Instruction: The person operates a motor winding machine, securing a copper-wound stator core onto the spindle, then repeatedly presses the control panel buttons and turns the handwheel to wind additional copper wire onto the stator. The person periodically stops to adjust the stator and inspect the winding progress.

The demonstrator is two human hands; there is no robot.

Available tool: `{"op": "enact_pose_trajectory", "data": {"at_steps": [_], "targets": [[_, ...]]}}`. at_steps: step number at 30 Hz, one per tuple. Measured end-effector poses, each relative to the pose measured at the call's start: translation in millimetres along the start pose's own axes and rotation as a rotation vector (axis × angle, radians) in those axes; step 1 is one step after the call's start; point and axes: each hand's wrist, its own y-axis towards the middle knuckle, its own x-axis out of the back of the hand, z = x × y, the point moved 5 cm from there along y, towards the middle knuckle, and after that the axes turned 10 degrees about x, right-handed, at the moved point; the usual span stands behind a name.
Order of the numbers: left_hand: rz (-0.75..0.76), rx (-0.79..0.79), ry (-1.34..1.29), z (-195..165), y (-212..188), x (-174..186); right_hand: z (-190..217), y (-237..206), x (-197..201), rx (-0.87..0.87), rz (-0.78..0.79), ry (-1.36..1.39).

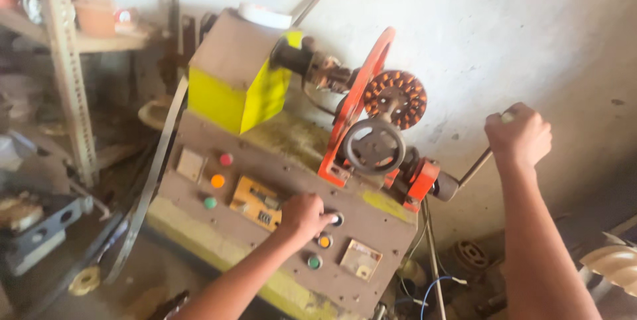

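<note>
At the centre of the frame stands a winding machine (279,180) with a brown control panel. The left hand (302,215) rests on that panel, fingers curled together, one pressing a round button (337,219). At the right, the right hand (519,135) is clamped on a crank handle (479,164). A sleeve or finger could catch if the orange wheel (355,104) and copper-wound core (396,97) spin close by. I count six round buttons, one black handwheel (373,147), two hands.

Two hands, six round panel buttons (217,180), one black handwheel (373,147), one copper-wound stator (395,99).
</note>
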Motion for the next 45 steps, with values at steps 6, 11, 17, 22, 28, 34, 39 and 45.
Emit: {"op": "enact_pose_trajectory", "data": {"at_steps": [6, 11, 17, 22, 28, 34, 39, 45], "targets": [[-0.150, -0.023, 0.166, -17.0, -20.7, 7.7, -2.3, 8.6, 5.9, -0.056, -0.023, 0.030], [-0.108, 0.000, 0.182, -15.7, -28.4, 5.5, -2.9, 6.6, 9.9, -0.062, -0.011, 0.040], [-0.108, -0.049, 0.204, -17.9, -32.0, 2.7, 0.4, 0.8, 13.7, -0.069, -0.010, 0.042], [-0.074, -0.061, 0.236, -17.2, -36.4, 3.2, -2.4, 2.5, 11.7, -0.080, -0.023, 0.061], [-0.061, -0.173, 0.335, -27.1, -32.2, 6.5, -5.9, 9.0, 1.7, -0.104, -0.059, 0.087], [-0.031, -0.114, 0.302, -22.5, -45.5, 4.2, -9.7, 7.0, 3.7, -0.138, -0.045, 0.130], [-0.042, -0.129, 0.285, -22.2, -57.6, 3.8, -10.4, 2.7, 15.4, -0.146, -0.057, 0.160], [-0.001, -0.087, 0.279, -25.9, -62.6, 6.0, -9.2, 2.0, 23.7, -0.207, -0.002, 0.160]]}}
